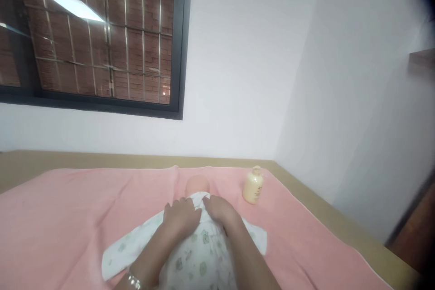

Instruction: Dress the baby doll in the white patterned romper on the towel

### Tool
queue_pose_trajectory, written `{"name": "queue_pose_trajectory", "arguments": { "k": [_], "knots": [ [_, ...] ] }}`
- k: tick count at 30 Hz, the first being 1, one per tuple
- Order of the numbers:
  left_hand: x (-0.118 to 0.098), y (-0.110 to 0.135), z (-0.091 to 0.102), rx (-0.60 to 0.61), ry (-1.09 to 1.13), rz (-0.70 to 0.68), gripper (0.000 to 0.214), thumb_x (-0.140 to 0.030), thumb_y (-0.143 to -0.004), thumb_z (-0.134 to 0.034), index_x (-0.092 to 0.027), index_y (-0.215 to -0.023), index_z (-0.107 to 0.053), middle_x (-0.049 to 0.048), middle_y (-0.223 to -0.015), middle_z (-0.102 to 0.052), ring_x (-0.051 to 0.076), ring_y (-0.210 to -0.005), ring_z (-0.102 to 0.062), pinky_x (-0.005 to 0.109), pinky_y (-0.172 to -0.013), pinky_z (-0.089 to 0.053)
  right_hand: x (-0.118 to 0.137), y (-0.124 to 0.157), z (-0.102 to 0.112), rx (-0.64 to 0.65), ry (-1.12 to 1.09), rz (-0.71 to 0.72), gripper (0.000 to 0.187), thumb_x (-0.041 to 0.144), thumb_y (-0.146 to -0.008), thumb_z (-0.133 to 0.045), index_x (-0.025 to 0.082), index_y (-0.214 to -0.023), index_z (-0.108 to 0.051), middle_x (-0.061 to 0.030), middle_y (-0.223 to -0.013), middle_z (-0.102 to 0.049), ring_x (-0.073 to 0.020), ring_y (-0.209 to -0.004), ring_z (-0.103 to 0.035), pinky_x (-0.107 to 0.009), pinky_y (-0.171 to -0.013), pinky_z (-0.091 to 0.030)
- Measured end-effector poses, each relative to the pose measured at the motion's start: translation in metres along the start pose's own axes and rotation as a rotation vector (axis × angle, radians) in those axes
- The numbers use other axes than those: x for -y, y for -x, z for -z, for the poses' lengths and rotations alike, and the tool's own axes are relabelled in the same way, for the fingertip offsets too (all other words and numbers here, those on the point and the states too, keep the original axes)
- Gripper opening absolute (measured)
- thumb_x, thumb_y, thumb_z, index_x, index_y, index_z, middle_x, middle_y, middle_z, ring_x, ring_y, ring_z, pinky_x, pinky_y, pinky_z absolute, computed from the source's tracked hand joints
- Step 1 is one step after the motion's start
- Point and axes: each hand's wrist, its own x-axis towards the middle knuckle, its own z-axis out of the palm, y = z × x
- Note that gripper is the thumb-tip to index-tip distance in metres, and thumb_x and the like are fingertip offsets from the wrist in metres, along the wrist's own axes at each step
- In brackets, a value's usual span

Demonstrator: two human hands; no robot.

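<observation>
A smooth, bald, doll-like head [197, 184] shows past the collar of a white baby garment [203, 253] with a green and grey print. The garment's long sleeves are spread out to both sides. My left hand [181, 216] is closed on the cloth at the upper left of the chest, thumb toward the middle. Opposite it, my right hand [219, 210] pinches the cloth by the neckline. Both forearms lie over the garment and cover parts of its sides. The face and body of the doll-like figure are hidden.
Beneath the garment is a pink blanket [78, 217] with a few creases, on a tan surface [326, 210]. A pale yellow bottle [253, 186] stands right of the head. Behind are a white wall [238, 63] and a dark-framed barred window [178, 45].
</observation>
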Motion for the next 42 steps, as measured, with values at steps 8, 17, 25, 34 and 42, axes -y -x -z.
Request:
{"name": "queue_pose_trajectory", "arguments": {
  "k": [8, 17, 25, 34, 42],
  "knots": [
    [0.013, -0.019, -0.012, 0.033, 0.186, 0.185, 0.067, -0.064, -0.081, -0.021, -0.019, -0.111, -0.061, 0.0144, -0.111, -0.062, 0.034, -0.104, -0.053, 0.061, -0.096, -0.018, 0.015, 0.018, 0.003, -0.015, 0.114, -0.114, 0.051, 0.04, -0.088, -0.026, 0.011, -0.119, -0.053, -0.0177, -0.119, -0.055, -0.0312, -0.106, -0.053, -0.044, -0.087, -0.039],
    [0.007, -0.003, -0.005, -0.006, -0.002, 0.045, 0.057, -0.054, -0.08, -0.032, -0.017, -0.113, -0.06, 0.0156, -0.111, -0.061, 0.036, -0.104, -0.052, 0.069, -0.094, 0.009, -0.003, -0.006, -0.002, 0.023, 0.019, -0.115, 0.053, 0.039, -0.09, -0.02, 0.01, -0.113, -0.058, -0.0184, -0.118, -0.056, -0.0287, -0.107, -0.054, -0.042, -0.09, -0.038],
    [0.009, -0.016, -0.01, 0.009, 0.15, 0.176, 0.059, -0.06, -0.081, -0.024, -0.023, -0.102, -0.065, 0.0134, -0.107, -0.064, 0.038, -0.105, -0.052, 0.069, -0.095, 0.008, 0.016, 0.018, 0.004, -0.014, 0.164, -0.035, 0.044, 0.03, -0.087, -0.029, 0.012, -0.117, -0.055, -0.0172, -0.118, -0.056, -0.0307, -0.109, -0.051, -0.052, -0.098, -0.025],
    [0.002, -0.009, -0.01, -0.058, 0.059, 0.116, 0.055, -0.055, -0.081, -0.028, -0.019, -0.104, -0.063, 0.0133, -0.105, -0.064, 0.035, -0.101, -0.053, 0.067, -0.096, -0.005, 0.004, -0.005, -0.007, -0.07, 0.019, -0.128, 0.051, 0.035, -0.091, -0.021, 0.01, -0.112, -0.059, -0.0175, -0.116, -0.058, -0.0285, -0.107, -0.054, -0.043, -0.091, -0.037],
    [0.011, -0.014, -0.006, 0.075, 0.249, 0.15, 0.066, -0.065, -0.078, -0.028, -0.018, -0.112, -0.058, 0.0147, -0.115, -0.06, 0.034, -0.104, -0.054, 0.044, -0.084, -0.039, 0.012, 0.012, 0.001, -0.041, 0.159, -0.067, 0.048, 0.035, -0.091, -0.023, 0.012, -0.106, -0.063, -0.0158, -0.109, -0.062, -0.0305, -0.101, -0.056, -0.048, -0.092, -0.034]
  ]
}}
